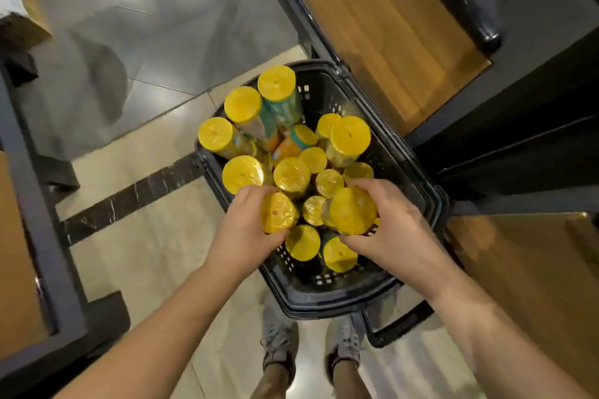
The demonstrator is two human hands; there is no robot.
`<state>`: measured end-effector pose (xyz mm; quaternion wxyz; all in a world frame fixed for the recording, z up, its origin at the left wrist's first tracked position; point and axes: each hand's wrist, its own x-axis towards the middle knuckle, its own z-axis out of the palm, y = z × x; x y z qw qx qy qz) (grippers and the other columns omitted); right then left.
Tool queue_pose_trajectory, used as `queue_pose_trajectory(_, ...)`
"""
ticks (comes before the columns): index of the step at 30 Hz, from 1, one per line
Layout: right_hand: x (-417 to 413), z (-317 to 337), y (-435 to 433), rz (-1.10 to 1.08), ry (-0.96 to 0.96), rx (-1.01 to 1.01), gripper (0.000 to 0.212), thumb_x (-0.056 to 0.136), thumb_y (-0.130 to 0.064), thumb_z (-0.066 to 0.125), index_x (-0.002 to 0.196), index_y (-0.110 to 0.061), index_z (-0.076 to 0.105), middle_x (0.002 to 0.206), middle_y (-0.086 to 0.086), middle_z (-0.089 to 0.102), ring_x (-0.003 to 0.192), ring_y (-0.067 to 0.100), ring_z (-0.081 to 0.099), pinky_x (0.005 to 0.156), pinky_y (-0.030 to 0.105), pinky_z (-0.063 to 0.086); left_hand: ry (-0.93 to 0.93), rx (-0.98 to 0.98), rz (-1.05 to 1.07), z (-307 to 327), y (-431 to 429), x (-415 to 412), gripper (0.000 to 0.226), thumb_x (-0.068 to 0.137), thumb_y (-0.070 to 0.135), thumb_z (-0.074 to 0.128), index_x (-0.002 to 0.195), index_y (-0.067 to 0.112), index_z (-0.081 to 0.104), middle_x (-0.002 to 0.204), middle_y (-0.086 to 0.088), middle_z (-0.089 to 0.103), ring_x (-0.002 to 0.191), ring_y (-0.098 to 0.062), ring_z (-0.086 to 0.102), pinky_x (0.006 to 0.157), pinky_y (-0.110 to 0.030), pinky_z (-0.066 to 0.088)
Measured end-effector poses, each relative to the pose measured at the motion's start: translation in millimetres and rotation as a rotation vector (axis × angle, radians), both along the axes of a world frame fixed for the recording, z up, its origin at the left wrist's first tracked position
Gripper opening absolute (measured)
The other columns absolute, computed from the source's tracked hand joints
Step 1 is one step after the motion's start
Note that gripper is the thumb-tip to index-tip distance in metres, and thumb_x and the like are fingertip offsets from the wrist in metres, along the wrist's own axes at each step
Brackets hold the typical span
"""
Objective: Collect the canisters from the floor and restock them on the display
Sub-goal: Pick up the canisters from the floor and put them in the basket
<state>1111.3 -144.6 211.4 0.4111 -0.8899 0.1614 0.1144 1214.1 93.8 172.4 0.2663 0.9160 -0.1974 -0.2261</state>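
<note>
Head view: the person is pulling stock from the basket (pixel 324 304).
The left hand (pixel 249 230) is gripping one canister (pixel 278 213), the right hand (pixel 392 230) a second canister (pixel 353 210); more canisters (pixel 291 176) are standing in the basket on the floor. Judging next: lifting both straight up toward the wooden display (pixel 389 42).

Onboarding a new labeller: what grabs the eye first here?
A black basket on the floor, centre frame, packed with yellow-lidded canisters. Both hands reach in: the left hand grips one canister, the right hand a second canister.
</note>
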Motion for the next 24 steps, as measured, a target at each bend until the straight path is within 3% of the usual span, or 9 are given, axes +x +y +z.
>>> queue_pose_trajectory(4, -1, -11, 2, 0.01, 0.031, 0.019, 0.082, 0.076, -0.032, 0.086, 0.145, -0.036, 0.043, 0.137, -0.02, 0.041, 0.125, -0.001, 0.043, 0.099, 0.015, 0.034, 0.012, 0.06, -0.007, -14, 0, -8, 0.075, 0.075, 0.021, 0.087, 0.14, 0.015, 0.05, 0.133, -0.001, 0.049, 0.129, -0.014, 0.041, 0.107, -0.024, 0.034)
queue_pose_trajectory(7, 2, -14, 2, 0.003, 0.058, 0.031, 0.082, 0.076, -0.031, 0.085, 0.146, -0.037, 0.042, 0.132, -0.026, 0.037, 0.119, -0.006, 0.041, 0.097, 0.013, 0.032, 0.027, 0.083, 0.024, -18, 4, -11, 0.073, 0.077, 0.019, 0.086, 0.139, 0.014, 0.048, 0.135, -0.001, 0.048, 0.13, -0.015, 0.042, 0.106, -0.021, 0.031)
queue_pose_trajectory(13, 20, -28, 4, -0.022, 0.124, 0.01, 0.079, 0.078, -0.023, 0.08, 0.145, -0.037, 0.042, 0.142, -0.014, 0.04, 0.121, 0.01, 0.05, 0.091, 0.024, 0.041, 0.0, 0.057, 0.027, -24, 0, -6, 0.075, 0.077, 0.02, 0.086, 0.14, 0.012, 0.048, 0.138, -0.004, 0.049, 0.131, -0.015, 0.04, 0.108, -0.022, 0.03)
queue_pose_trajectory(18, 33, -46, 11, -0.045, 0.144, 0.026, 0.078, 0.077, -0.024, 0.079, 0.143, -0.038, 0.04, 0.142, -0.013, 0.042, 0.124, 0.015, 0.05, 0.096, 0.037, 0.047, -0.007, 0.059, -0.01, -32, -6, -5, 0.08, 0.076, 0.021, 0.086, 0.146, 0.018, 0.045, 0.143, -0.002, 0.044, 0.135, -0.019, 0.041, 0.109, -0.035, 0.042)
queue_pose_trajectory(24, 39, -66, 25, 0.005, 0.164, 0.016, 0.078, 0.08, -0.022, 0.08, 0.146, -0.029, 0.038, 0.147, -0.007, 0.042, 0.133, 0.017, 0.044, 0.097, 0.033, 0.043, -0.035, 0.062, -0.029, -38, 0, -12, 0.082, 0.078, 0.017, 0.083, 0.149, 0.017, 0.042, 0.143, -0.002, 0.041, 0.135, -0.021, 0.041, 0.108, -0.034, 0.043)
